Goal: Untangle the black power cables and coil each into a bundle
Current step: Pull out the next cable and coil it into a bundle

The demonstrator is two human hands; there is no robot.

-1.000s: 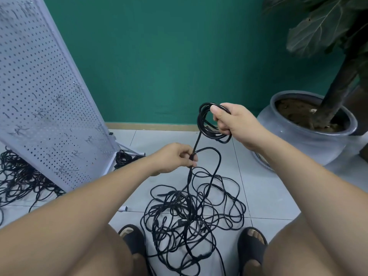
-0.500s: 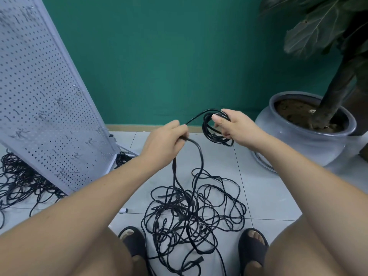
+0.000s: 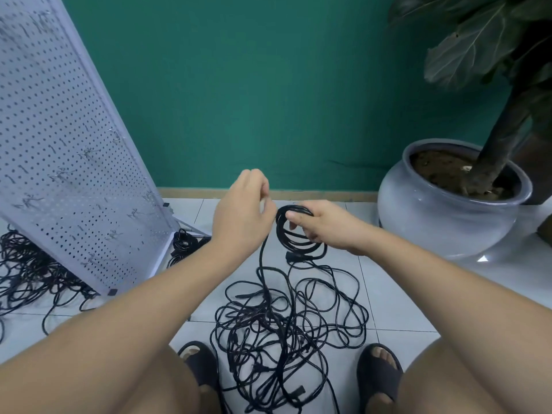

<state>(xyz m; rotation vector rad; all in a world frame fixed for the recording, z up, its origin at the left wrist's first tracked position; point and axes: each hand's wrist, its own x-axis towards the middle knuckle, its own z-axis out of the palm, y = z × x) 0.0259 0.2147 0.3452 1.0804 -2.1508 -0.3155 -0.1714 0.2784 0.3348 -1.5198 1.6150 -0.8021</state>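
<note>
My right hand (image 3: 324, 227) grips a small coil of black power cable (image 3: 295, 237) held above the tiled floor, thumb across the top of its loops. My left hand (image 3: 243, 210) is raised just left of the coil, fingers curled round the strand (image 3: 263, 255) that runs from the coil down to the floor. That strand drops into a loose tangle of black cables (image 3: 286, 330) lying between my two sandalled feet. A plug end (image 3: 291, 256) hangs under the coil.
A white pegboard panel (image 3: 68, 162) leans at the left, with another cable heap (image 3: 27, 273) behind it and a coiled bundle (image 3: 185, 245) at its foot. A large grey plant pot (image 3: 448, 213) stands at the right against the green wall.
My left hand has risen from low over the tangle to beside the coil, carrying the strand up. My right hand has lowered and tilted the coil, which has gained loops.
</note>
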